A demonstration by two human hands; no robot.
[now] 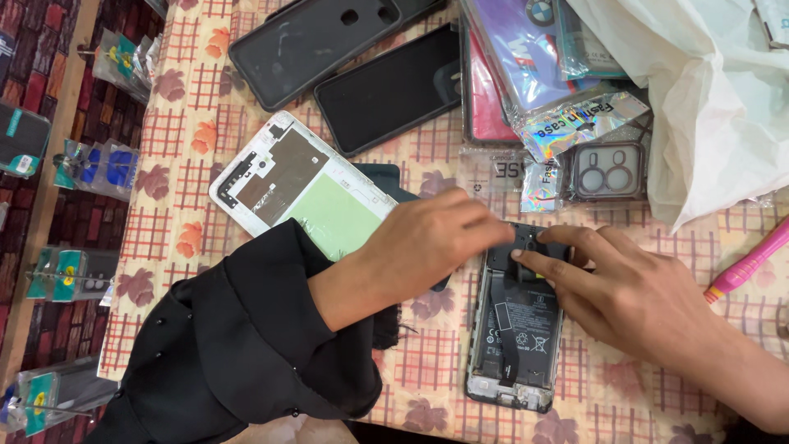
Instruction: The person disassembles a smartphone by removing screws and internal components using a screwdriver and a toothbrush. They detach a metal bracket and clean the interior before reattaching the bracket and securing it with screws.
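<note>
An opened phone [516,337] lies back-up on the checked tablecloth [173,148], its black battery and a flat ribbon cable showing. My left hand [427,238], in a black sleeve, presses its fingertips on the dark cover plate [534,240] at the phone's top end. My right hand [633,300] lies over the phone's right side, its fingers on the same plate. Neither hand lifts anything off the table. A white back cover [300,189] with a green patch lies left of my left hand, partly under the sleeve.
Two black phone cases [312,41] [390,86] lie at the top. Packaged cases [567,123] and a white plastic bag [707,99] crowd the top right. A pink tool [748,263] pokes in at the right edge. Packets hang off the table's left edge.
</note>
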